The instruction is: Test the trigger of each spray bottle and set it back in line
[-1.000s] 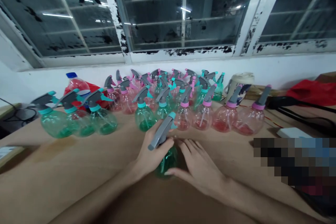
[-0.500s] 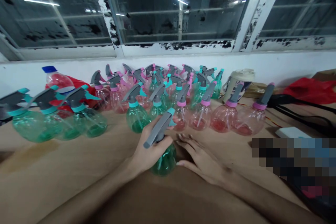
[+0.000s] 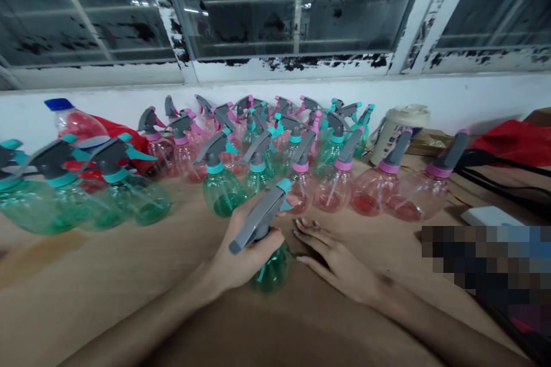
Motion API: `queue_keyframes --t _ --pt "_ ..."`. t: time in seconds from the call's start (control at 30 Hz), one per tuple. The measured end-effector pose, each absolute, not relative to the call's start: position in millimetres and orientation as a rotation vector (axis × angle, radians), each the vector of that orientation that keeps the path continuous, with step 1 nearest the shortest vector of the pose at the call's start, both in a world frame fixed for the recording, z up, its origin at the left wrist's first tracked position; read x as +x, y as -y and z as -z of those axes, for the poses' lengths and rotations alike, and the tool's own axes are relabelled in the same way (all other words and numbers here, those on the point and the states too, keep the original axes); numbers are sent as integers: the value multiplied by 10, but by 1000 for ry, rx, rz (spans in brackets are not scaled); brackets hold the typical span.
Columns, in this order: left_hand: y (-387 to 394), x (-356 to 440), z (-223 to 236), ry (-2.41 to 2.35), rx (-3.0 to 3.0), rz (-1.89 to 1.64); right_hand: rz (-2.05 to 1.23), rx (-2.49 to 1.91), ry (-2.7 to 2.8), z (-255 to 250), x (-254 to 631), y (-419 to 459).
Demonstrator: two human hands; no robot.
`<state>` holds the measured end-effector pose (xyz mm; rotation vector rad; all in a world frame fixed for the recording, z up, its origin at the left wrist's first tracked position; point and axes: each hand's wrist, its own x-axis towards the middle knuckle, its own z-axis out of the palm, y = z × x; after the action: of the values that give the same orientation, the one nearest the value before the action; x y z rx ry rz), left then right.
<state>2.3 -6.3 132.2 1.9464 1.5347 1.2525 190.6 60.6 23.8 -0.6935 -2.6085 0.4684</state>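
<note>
My left hand (image 3: 245, 246) is wrapped round the neck of a green spray bottle (image 3: 273, 269) with a grey and teal trigger head, its nozzle pointing away to the upper right. The bottle's neck is hidden by the fingers. Just right of it, my right hand (image 3: 331, 258) rests palm down over the table, fingers stretched out and holding nothing. Behind the hands stands a row of spray bottles: a green one (image 3: 224, 189) with a teal collar, then pink ones (image 3: 331, 192) with pink collars. Several green spray bottles (image 3: 148, 206) stand at the left.
More pink and green spray bottles crowd towards the wall. A bottle with a blue cap (image 3: 75, 120) lies by a red bag (image 3: 135, 146) at the left. On the right are a cream cup (image 3: 398, 129), black straps (image 3: 495, 178), a white box (image 3: 491, 216) and red cloth (image 3: 516, 142).
The view has moved slightly closer and tilted down. My left hand still grips the green spray bottle; the right hand lies flat as before, with little movement.
</note>
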Motion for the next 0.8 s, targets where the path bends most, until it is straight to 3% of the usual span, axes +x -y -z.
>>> queue_keyframes --t 0.8 --pt "71 6 -1389 -1581 1913 -1238 -453 -766 2593 -260 2067 -594"
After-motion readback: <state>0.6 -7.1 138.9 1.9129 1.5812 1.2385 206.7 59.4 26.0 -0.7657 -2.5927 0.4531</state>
